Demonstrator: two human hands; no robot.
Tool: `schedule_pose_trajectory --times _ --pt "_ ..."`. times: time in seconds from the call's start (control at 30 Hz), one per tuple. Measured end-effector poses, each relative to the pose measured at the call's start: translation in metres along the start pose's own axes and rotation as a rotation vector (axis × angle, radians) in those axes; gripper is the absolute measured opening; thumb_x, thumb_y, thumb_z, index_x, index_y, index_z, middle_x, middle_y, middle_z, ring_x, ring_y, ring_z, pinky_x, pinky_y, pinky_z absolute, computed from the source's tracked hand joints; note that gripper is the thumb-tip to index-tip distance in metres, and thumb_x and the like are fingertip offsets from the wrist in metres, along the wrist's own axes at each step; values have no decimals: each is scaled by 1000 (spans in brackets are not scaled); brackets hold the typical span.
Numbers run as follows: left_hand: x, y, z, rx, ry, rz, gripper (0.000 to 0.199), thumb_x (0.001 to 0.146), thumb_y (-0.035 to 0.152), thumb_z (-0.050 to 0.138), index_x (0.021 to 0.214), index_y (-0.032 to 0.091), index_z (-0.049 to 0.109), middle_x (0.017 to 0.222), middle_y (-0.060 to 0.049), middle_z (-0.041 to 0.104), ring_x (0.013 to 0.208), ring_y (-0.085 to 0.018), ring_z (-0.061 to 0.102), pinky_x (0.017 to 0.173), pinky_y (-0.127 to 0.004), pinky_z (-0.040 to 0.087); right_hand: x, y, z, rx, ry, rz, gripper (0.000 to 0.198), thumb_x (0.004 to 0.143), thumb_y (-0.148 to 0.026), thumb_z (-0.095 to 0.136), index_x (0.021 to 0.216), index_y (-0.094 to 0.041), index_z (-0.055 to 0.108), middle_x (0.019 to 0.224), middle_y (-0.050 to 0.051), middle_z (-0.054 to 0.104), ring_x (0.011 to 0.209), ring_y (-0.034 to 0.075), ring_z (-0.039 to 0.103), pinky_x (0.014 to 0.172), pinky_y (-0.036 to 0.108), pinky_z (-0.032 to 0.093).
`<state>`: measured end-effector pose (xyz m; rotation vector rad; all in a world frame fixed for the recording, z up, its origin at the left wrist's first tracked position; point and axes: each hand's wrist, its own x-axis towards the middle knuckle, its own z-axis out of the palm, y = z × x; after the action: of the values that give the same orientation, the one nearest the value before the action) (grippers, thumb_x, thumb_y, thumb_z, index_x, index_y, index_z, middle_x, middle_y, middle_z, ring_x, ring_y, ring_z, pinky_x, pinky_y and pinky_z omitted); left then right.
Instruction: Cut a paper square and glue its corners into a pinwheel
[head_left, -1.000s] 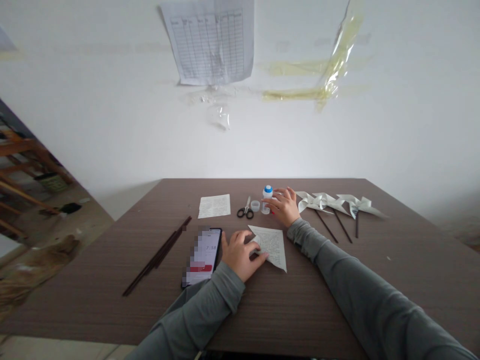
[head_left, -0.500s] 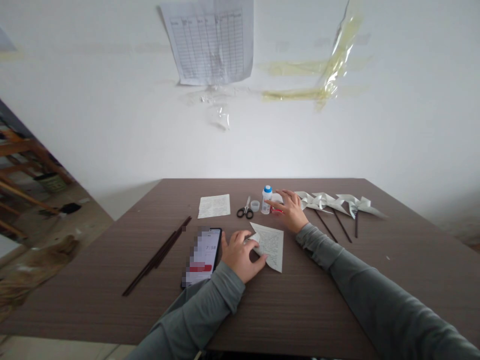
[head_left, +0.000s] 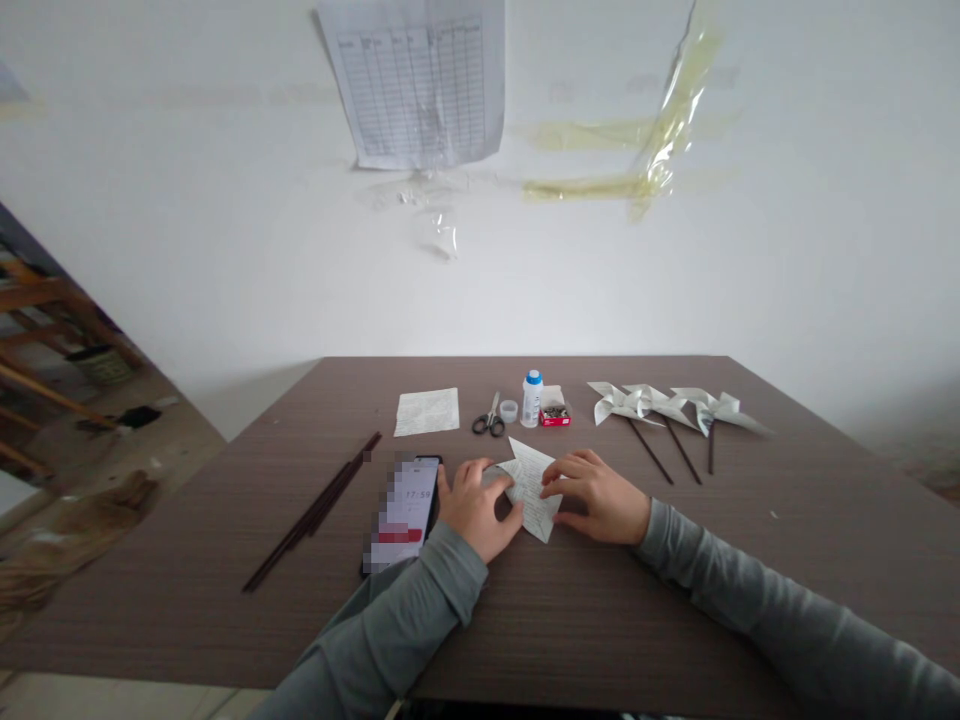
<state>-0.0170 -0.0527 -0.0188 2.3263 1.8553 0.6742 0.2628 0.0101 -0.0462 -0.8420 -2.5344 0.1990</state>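
Note:
A printed paper sheet (head_left: 534,482) with pointed, cut-looking corners lies on the table between my hands. My left hand (head_left: 480,508) curls over its left side, with a folded-over flap of the paper by the thumb and fingers. On the right edge of the same sheet, my right hand (head_left: 596,497) rests with bent fingertips on the paper and the thumb just below. Whether anything small sits in the right fingertips is hidden. Just beyond the sheet stand a white bottle with a blue cap (head_left: 532,400) and a small red box (head_left: 555,415) of small metal-looking pieces.
Scissors (head_left: 489,420), a small clear cup (head_left: 508,411) and another paper sheet (head_left: 427,412) lie toward the back. Several paper pinwheels (head_left: 645,402) on dark sticks lie at right. A phone (head_left: 405,510) and loose dark sticks (head_left: 319,505) are at left. A wall rises behind the table.
My right hand has come from beside the bottle and red box down to the sheet's right edge. The red box now shows. The sheet has turned slightly; my left hand stays on it.

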Motion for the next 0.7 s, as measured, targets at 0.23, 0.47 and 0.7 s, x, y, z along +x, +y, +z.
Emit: schedule_pose_trajectory --times 0.23,0.47,0.7 --pt "3 -7 -2 -14 -60 14 30 109 30 91 136 34 105 170 -20 86 164 -56 74 148 -99 42 15 -21 -11 47 51 81 16 106 -51 89 106 -40 102 111 9 97 107 36 91 111 57 72" --pt "4 -5 -5 -32 -38 9 29 105 27 99 133 34 105 170 -19 87 164 -56 76 148 -99 43 13 -21 -11 13 83 62 38 104 -23 72 125 -38 101 113 9 99 111 35 92 122 59 72" --pt "1 3 -9 -41 5 -4 27 105 21 98 129 29 106 168 -22 88 164 -58 77 149 -101 40 8 -12 -6 77 127 108 32 117 -31 67 110 -40 97 109 5 100 105 35 95 126 63 71"
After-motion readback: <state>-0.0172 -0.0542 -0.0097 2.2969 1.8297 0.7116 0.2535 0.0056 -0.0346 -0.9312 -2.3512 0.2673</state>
